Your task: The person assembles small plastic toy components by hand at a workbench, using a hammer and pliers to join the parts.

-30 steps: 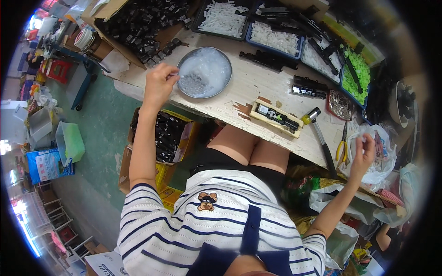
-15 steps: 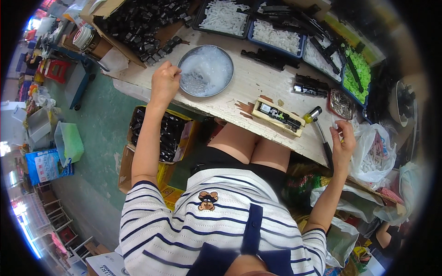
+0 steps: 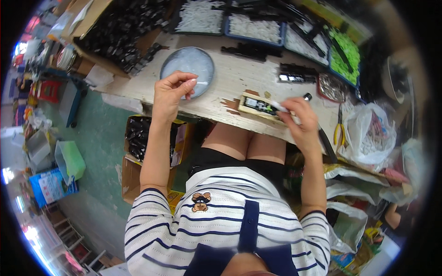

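Observation:
My left hand (image 3: 174,94) is closed in a pinch over the near rim of a round metal bowl (image 3: 163,69) of whitish, grease-like stuff; something small and pale shows at the fingertips, too small to name. Closed too, my right hand (image 3: 301,117) holds a small white plastic part (image 3: 278,106) above the right end of a light wooden holder (image 3: 248,110). In that holder lies a black assembly (image 3: 260,105) with white and green pieces. Beside my right hand is a hammer (image 3: 328,146), its head partly hidden.
Trays of white parts (image 3: 200,17) and bright green parts (image 3: 343,50) line the back. A cardboard box (image 3: 103,60) of black parts stands left. Yellow-handled pliers (image 3: 340,131), a plastic bag (image 3: 368,133), a tray of metal pieces (image 3: 331,87) and black housings (image 3: 297,73) lie right.
My right hand has moved left from beside the plastic bag to the wooden holder, bringing the white plastic part. My left hand has shifted from the bowl's left rim to its near side.

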